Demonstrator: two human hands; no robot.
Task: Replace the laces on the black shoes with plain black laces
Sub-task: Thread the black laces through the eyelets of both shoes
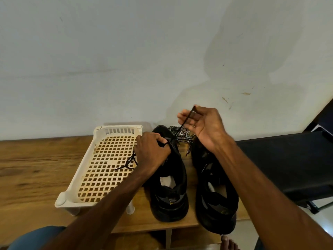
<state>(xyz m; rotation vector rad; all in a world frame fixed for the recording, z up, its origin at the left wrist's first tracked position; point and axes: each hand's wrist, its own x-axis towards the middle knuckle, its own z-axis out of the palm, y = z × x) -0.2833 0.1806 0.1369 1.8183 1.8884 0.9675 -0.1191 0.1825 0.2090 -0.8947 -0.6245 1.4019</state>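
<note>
Black plain lace is the thing to watch. It's in the toe-end eyelets of the shoe nearer the basket and from there it climbs up and to the right in one straight, tight slant. My right grip pinches the top of that run between thumb and fingers, raised above the toes of both shoes with the palm facing me. My left grip is low on the shoe's left side, fingers curled round the other strand right at the eyelets. That side's slack trails off left and its loose end lies on the basket's grid.

So the relation that matters: the lace's long axis runs from the eyelets, low-left, to the right grip, high-right. I reckon the next move brings a tip back down to the shoe, and the left grip is far nearer the eyelets for feeding it. Can't tell which eyelets are filled, it's black on black.

Old black-and-white patterned laces sit heaped on the desk at the toes, just behind the taut line. The other shoe stands beside the first, heels toward me. The white plastic basket is just left of the first shoe, and a dark seat is off right.
</note>
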